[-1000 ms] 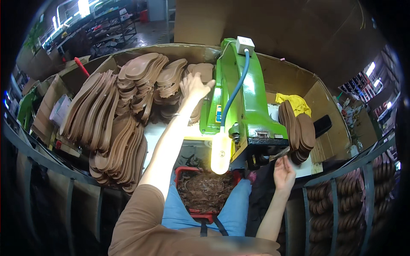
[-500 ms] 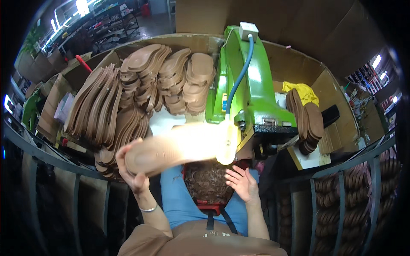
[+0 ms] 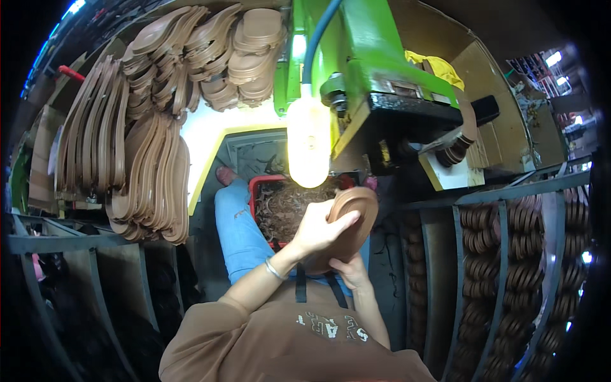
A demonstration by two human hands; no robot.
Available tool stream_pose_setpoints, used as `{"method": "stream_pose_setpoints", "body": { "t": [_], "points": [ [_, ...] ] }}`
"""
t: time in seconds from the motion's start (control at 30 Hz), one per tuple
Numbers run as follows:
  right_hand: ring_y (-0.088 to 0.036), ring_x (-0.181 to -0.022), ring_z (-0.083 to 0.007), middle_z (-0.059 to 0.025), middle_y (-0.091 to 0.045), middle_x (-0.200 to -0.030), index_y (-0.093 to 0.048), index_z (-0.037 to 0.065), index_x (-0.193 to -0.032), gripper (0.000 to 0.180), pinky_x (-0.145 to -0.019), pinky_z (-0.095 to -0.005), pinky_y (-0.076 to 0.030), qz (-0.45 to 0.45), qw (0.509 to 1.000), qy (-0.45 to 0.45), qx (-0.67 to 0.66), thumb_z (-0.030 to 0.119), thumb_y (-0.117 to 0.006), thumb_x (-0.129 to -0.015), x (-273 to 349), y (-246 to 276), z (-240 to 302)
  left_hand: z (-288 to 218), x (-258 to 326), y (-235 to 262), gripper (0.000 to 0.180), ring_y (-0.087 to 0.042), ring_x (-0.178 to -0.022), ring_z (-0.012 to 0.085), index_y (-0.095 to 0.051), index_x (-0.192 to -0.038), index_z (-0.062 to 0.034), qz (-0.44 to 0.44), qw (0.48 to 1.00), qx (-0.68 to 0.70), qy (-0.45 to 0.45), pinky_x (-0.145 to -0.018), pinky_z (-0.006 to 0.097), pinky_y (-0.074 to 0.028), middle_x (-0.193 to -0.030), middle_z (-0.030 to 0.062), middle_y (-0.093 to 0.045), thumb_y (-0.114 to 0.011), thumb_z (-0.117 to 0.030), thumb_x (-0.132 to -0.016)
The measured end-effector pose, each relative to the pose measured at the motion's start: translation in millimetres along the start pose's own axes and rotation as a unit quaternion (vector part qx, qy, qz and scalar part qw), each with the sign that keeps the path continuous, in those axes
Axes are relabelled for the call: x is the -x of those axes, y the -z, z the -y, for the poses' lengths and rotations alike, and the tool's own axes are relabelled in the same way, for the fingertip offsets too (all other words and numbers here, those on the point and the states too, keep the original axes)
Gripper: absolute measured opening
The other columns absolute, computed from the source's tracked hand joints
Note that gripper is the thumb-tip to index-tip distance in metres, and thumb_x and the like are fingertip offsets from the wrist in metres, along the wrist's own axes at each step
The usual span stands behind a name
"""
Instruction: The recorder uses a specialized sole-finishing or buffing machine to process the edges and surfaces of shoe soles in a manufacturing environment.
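Note:
A brown shoe sole (image 3: 356,232) is held upright and slightly tilted in front of my body, right of the middle. My left hand (image 3: 321,228), with a silver bangle at the wrist, grips it near its upper end, thumb across the face. At the lower end my right hand (image 3: 350,270) pinches the sole's edge; part of that hand is hidden behind it. Above the sole a bright lamp (image 3: 309,143) hangs beside the green machine (image 3: 398,63). Whether the sole is one piece or a pair pressed together I cannot tell.
Brown soles (image 3: 156,172) lie stacked on the bench at the left. Between my legs stands a red bin (image 3: 254,191) of brown trimmings. A yellow cloth (image 3: 439,67) lies behind the machine. Racks of soles (image 3: 477,254) stand on my right.
My left hand has swung the sole from the left to in front of my body. My right hand, open before, has closed on its lower end. The whole view has shifted.

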State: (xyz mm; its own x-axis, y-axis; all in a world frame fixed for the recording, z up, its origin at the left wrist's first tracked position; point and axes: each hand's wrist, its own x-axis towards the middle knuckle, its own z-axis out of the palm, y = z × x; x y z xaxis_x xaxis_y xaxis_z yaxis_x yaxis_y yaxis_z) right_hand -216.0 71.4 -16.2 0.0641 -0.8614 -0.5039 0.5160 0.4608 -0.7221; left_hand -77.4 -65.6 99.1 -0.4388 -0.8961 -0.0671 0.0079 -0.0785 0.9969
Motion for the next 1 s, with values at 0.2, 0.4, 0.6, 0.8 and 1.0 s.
{"method": "stream_pose_setpoints", "body": {
  "t": [0.2,0.4,0.6,0.8,1.0],
  "points": [
    [-0.056,-0.102,-0.0171,-0.0090,-0.058,-0.114,-0.052,-0.002,-0.118,0.052,-0.091,-0.0311,-0.045,0.020,0.999,0.021,0.039,0.002,-0.075,-0.072,10.9,-14.4,-7.1,-6.6,-17.8,10.6,0.024,-0.057,-0.071,0.0071,-0.065,-0.099,0.0034,-0.056,0.997,0.003,-0.057,-0.065,0.023,-0.047,-0.079,0.0039,-0.066,-0.067,-0.015,-0.083],
    [-0.057,-0.103,-0.0201,-0.0133,-0.059,-0.114,-0.052,-0.004,-0.116,0.049,-0.092,-0.0336,-0.045,-0.037,0.995,0.092,-0.011,0.001,-0.071,-0.071,47.6,36.4,19.9,0.8,-4.5,15.0,0.027,-0.057,-0.075,0.0082,-0.064,-0.101,0.0043,-0.109,0.992,0.035,-0.060,-0.070,0.024,-0.047,-0.083,0.0056,-0.066,-0.067,-0.012,-0.080],
    [-0.055,-0.103,-0.0213,-0.0128,-0.056,-0.111,-0.047,0.000,-0.112,0.040,-0.091,-0.0333,-0.045,-0.183,0.944,0.268,-0.063,0.002,-0.064,-0.076,25.2,39.5,116.1,-2.6,-14.8,15.9,0.029,-0.060,-0.079,0.0113,-0.065,-0.102,0.0023,-0.078,0.995,0.028,-0.061,-0.073,0.025,-0.048,-0.087,0.0062,-0.067,-0.069,-0.013,-0.078],
    [-0.055,-0.100,-0.0191,-0.0106,-0.056,-0.106,-0.049,0.002,-0.110,0.033,-0.089,-0.0317,-0.045,-0.134,0.947,0.291,-0.021,0.003,-0.061,-0.080,-19.9,28.1,182.9,8.9,-7.2,36.6,0.020,-0.062,-0.079,0.0145,-0.067,-0.096,0.0006,-0.060,0.996,0.003,-0.064,-0.071,0.027,-0.050,-0.089,0.0071,-0.066,-0.071,-0.008,-0.078],
    [-0.058,-0.101,-0.0186,-0.0121,-0.058,-0.114,-0.045,0.001,-0.127,0.052,-0.088,-0.0301,-0.047,-0.109,0.955,0.266,-0.069,-0.005,-0.058,-0.076,-45.0,0.3,175.2,4.7,13.2,70.6,0.026,-0.065,-0.081,0.0156,-0.065,-0.100,0.0060,-0.115,0.987,0.090,-0.071,-0.072,0.027,-0.050,-0.092,0.0114,-0.069,-0.069,-0.007,-0.078]
  ]
}}
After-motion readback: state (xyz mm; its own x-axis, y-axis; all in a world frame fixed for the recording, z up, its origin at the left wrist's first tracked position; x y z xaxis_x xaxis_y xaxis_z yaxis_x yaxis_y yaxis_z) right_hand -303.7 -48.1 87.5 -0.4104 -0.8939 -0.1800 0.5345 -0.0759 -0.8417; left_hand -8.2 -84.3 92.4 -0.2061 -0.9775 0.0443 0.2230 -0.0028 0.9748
